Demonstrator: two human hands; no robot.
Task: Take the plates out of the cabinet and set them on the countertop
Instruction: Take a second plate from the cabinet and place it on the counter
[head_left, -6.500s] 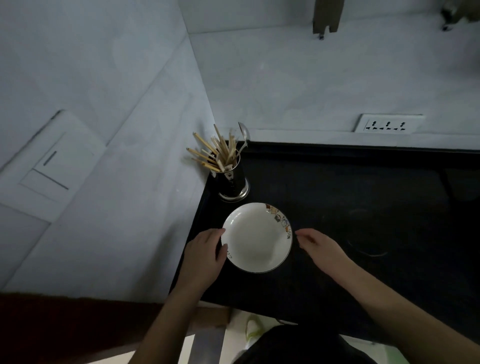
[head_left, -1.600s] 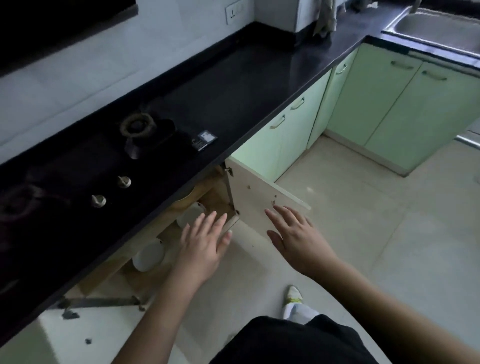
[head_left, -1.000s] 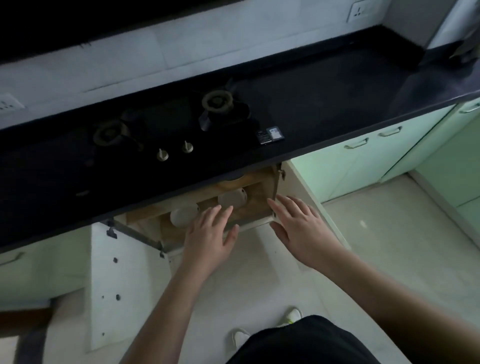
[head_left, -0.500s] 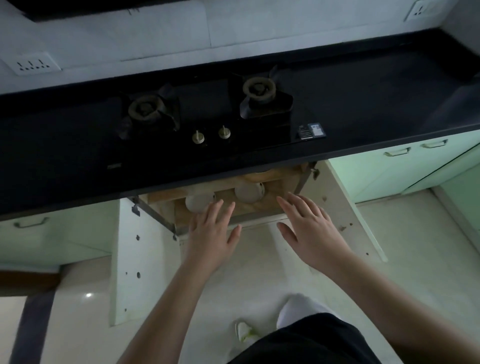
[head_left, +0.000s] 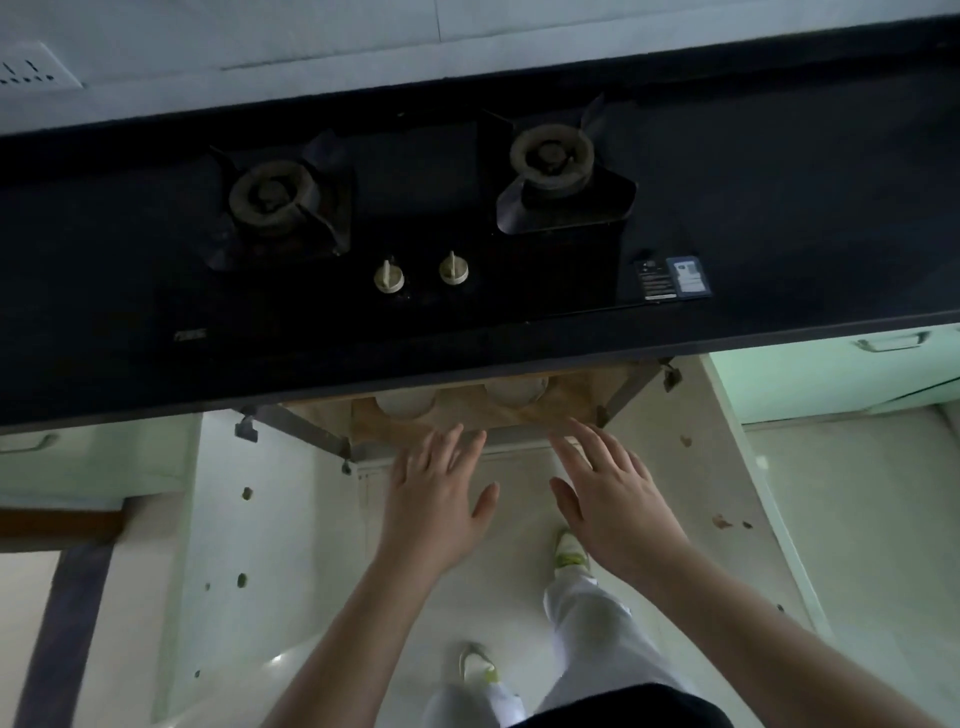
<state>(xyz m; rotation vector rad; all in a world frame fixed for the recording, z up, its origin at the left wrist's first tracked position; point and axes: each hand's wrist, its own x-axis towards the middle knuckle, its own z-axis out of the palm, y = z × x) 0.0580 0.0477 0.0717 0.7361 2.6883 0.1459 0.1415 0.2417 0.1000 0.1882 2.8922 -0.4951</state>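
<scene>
Below the black countertop (head_left: 779, 171) the cabinet (head_left: 566, 410) stands with both doors swung wide. Two white plates show on its wooden shelf, one at the left (head_left: 406, 404) and one at the right (head_left: 515, 393); the counter edge hides most of each. My left hand (head_left: 439, 499) is spread flat just in front of the shelf, below the left plate, holding nothing. My right hand (head_left: 608, 499) is spread beside it, fingertips at the shelf's front edge, also holding nothing.
A two-burner gas hob (head_left: 415, 218) with two knobs is set into the counter above the cabinet. The open left door (head_left: 260, 545) and right door (head_left: 727, 467) flank my arms. Pale green cabinets (head_left: 831, 374) lie to the right. My feet stand on the light floor.
The view has swung until I face the open cabinet squarely. Both hands have moved closer to the shelf front. Less of the plates shows under the counter edge.
</scene>
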